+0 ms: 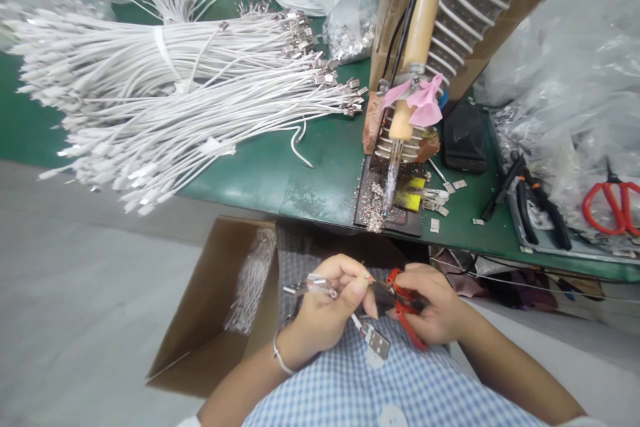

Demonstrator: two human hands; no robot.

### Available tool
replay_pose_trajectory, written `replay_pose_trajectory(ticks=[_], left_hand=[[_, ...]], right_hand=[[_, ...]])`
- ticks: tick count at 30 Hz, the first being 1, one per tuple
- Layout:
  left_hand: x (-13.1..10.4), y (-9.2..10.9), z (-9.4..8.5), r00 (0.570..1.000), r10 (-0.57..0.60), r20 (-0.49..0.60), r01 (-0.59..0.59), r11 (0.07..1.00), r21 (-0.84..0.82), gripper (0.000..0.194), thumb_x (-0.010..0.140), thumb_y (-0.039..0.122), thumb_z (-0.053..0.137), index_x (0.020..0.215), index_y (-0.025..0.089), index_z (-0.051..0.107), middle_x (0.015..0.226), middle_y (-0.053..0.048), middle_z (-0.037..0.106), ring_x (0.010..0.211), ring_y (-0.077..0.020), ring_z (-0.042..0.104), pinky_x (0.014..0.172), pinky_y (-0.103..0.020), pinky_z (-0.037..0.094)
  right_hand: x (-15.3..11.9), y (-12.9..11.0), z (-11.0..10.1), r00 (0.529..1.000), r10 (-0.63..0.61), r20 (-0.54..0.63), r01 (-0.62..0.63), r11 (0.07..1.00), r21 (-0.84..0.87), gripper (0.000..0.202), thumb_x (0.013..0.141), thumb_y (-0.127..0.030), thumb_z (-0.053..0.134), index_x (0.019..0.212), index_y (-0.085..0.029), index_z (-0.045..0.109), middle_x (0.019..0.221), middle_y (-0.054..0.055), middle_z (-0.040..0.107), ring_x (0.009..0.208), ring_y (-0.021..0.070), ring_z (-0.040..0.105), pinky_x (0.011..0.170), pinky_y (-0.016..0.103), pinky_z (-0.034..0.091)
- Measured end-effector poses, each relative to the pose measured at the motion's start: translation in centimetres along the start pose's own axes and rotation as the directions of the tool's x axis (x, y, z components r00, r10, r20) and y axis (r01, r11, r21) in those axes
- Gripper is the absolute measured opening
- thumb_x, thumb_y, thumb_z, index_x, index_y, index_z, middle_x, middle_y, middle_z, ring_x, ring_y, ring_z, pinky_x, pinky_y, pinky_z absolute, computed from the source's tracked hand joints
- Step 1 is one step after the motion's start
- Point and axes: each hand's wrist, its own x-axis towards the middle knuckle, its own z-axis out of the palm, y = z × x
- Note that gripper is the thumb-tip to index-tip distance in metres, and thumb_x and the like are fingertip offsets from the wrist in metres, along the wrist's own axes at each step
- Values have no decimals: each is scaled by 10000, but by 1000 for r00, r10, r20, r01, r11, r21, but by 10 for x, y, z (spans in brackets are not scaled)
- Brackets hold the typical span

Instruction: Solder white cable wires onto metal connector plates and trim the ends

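Observation:
Over the lap, my left hand (333,303) pinches a white wire with metal connectors; one connector (377,341) hangs below the fingers and another (316,282) sticks out to the left. My right hand (433,303) is wrapped round red-handled scissors (410,327), whose tips reach toward the left fingertips. The exact spot where blades and wire meet is too small to tell. Above the hands, a soldering iron with a wooden handle (420,30) points down at a dark plate (365,207) on the green table (250,180).
Bundles of white wires (175,100) cover the table's left side. An open cardboard box (200,320) with wires stands below the edge. At right lie black pliers (547,210), red scissors (613,207), a black case (464,137) and plastic bags (575,93). A ribbed hose (480,7) rises behind the iron.

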Motion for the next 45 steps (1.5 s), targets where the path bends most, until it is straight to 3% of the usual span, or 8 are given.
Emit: replay_pose_trajectory(ticks=[9, 18, 33, 40, 45], left_hand=[[-3, 3, -2, 997, -79, -5, 79, 982, 171, 174, 989, 283, 551, 923, 126, 521, 642, -8, 614, 564, -63, 561, 545, -139, 434], [-4, 0, -5, 999, -49, 9, 46, 982, 182, 139, 1001, 272, 531, 955, 141, 516, 660, 8, 596, 585, -56, 557, 576, -139, 438], [-2, 3, -3, 998, -54, -10, 55, 969, 239, 205, 989, 304, 544, 893, 132, 490, 604, 7, 566, 518, -59, 518, 506, -136, 416], [0, 3, -2, 998, -56, -15, 58, 956, 288, 267, 984, 376, 543, 882, 138, 480, 599, 0, 555, 509, -75, 513, 491, -156, 400], [-3, 4, -4, 997, -73, -25, 77, 949, 306, 266, 997, 388, 517, 904, 144, 468, 605, 21, 501, 516, -64, 453, 503, -160, 367]], right_hand=[[3, -2, -11, 998, 5, 69, -4, 1000, -23, 153, 868, -233, 570, 996, -179, 504, 621, -40, 496, 536, 78, 383, 556, 219, 333], [6, -8, -4, 1000, 2, -9, -3, 998, -57, 178, 883, -244, 525, 1045, -176, 496, 644, -24, 546, 540, 88, 440, 587, 231, 377], [9, -10, -10, 994, 68, 88, -72, 996, 44, 160, 890, -307, 534, 986, -179, 526, 633, -17, 531, 547, 89, 449, 593, 233, 374], [3, -9, 3, 997, 64, 45, -70, 987, 144, 144, 890, -266, 551, 990, -169, 516, 607, -33, 495, 541, 73, 413, 575, 197, 373], [3, -7, 6, 998, 41, -38, -41, 999, -5, 132, 883, -229, 555, 992, -169, 511, 618, -31, 515, 533, 75, 395, 569, 217, 341]])
